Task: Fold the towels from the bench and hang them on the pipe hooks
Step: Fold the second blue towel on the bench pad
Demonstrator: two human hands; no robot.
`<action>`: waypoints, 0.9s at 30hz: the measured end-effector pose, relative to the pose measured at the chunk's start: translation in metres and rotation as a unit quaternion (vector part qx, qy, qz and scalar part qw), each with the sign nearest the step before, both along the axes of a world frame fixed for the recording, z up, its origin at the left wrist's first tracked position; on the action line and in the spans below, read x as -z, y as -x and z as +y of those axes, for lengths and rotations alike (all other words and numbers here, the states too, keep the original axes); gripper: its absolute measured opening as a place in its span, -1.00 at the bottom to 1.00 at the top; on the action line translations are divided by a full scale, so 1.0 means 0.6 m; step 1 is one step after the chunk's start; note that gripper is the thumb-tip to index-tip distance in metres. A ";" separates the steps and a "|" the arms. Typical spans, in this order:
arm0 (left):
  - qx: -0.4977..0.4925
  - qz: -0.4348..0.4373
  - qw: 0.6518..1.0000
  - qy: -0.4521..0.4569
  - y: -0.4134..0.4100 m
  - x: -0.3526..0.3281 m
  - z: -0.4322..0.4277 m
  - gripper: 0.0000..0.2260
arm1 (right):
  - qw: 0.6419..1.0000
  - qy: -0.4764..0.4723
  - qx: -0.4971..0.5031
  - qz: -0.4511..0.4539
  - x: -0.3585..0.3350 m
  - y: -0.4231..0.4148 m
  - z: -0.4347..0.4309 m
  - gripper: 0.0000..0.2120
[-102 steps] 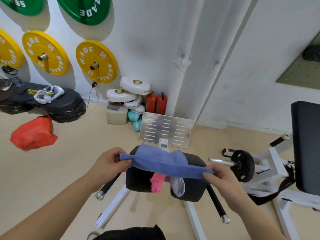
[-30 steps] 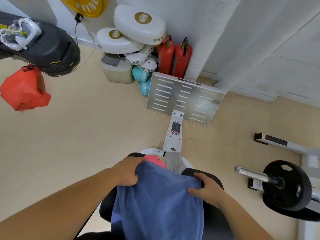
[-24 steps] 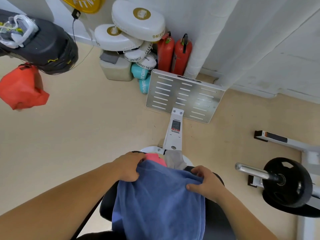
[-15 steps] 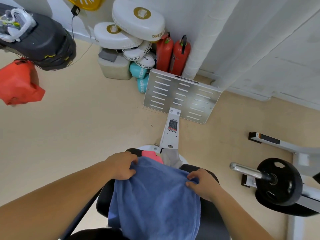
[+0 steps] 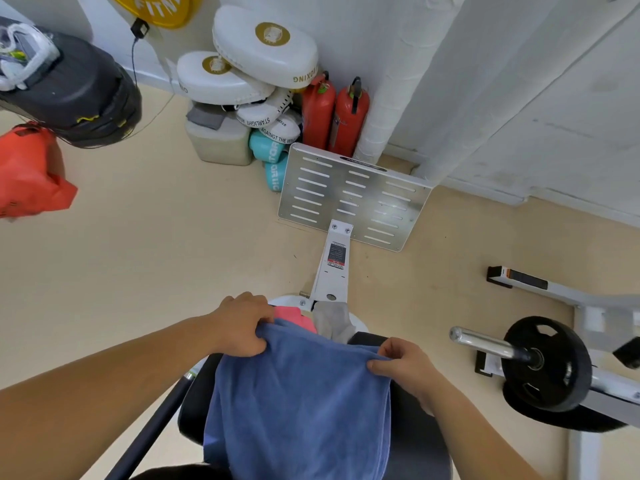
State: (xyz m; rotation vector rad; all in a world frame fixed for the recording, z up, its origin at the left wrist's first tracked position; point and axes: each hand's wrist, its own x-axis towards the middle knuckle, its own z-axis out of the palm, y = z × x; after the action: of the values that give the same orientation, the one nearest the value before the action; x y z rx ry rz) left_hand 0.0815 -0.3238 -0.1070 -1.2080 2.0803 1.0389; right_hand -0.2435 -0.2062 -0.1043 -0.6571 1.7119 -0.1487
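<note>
A blue towel (image 5: 298,403) lies spread over the black bench pad (image 5: 415,431) below me. My left hand (image 5: 242,323) grips its far left corner. My right hand (image 5: 401,365) pinches its far right corner. Beyond the blue towel's far edge a pink towel (image 5: 294,315) and a grey towel (image 5: 334,322) hang off the end of the bench. A white wrapped pipe (image 5: 398,71) runs up the wall corner; no hooks show in view.
The bench's white frame and slotted metal footplate (image 5: 353,199) reach toward the wall. Two red fire extinguishers (image 5: 334,116), white boxing pads (image 5: 263,46) and teal gear crowd the corner. A barbell plate on a white frame (image 5: 547,362) stands right. A red bag (image 5: 27,171) hangs left.
The blue towel went from being held up stretched between both hands to lying on the bench pad. Both hands keep hold of its far corners, and my view has tilted down.
</note>
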 end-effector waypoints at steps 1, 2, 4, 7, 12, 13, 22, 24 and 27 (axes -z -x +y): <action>-0.014 0.009 1.000 -0.011 0.005 0.004 -0.006 -0.80 | 1.000 -0.006 -0.003 -0.002 0.006 0.000 0.000 -0.82; -0.020 0.011 1.000 -0.019 0.010 0.008 -0.011 -0.80 | 1.000 -0.007 -0.005 -0.002 0.012 0.001 0.000 -0.81; -0.017 -0.003 0.999 -0.034 0.018 0.017 -0.013 -0.83 | 1.000 -0.007 -0.003 0.004 0.022 0.002 0.000 -0.76; -0.001 -0.038 0.998 -0.046 0.027 0.029 -0.004 -0.89 | 1.000 -0.002 0.002 0.015 0.029 -0.002 -0.001 -0.79; -0.011 -0.022 0.999 -0.022 0.027 0.030 -0.001 -0.89 | 0.999 0.009 -0.034 0.021 0.024 -0.010 -0.014 -0.84; -0.018 -0.019 0.999 -0.024 0.025 0.028 0.000 -0.95 | 0.999 0.006 -0.044 0.027 0.022 -0.012 -0.016 -0.85; -0.101 0.042 0.993 -0.046 0.002 -0.031 0.003 -0.80 | 0.989 0.096 0.101 0.039 -0.036 -0.022 -0.016 -0.84; -0.128 0.079 0.987 -0.061 -0.004 -0.063 0.001 -0.84 | 0.985 0.131 0.112 0.030 -0.068 -0.024 -0.006 -0.85; -0.168 0.127 0.975 -0.068 -0.010 -0.119 -0.001 -0.90 | 0.977 0.170 0.124 0.026 -0.119 -0.022 0.019 -0.85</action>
State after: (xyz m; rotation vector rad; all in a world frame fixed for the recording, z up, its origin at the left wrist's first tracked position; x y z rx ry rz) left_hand 0.0872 -0.3245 -0.0356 -1.4513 1.9869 1.5368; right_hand -0.2306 -0.1949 -0.0326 -0.6973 1.8334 -0.6171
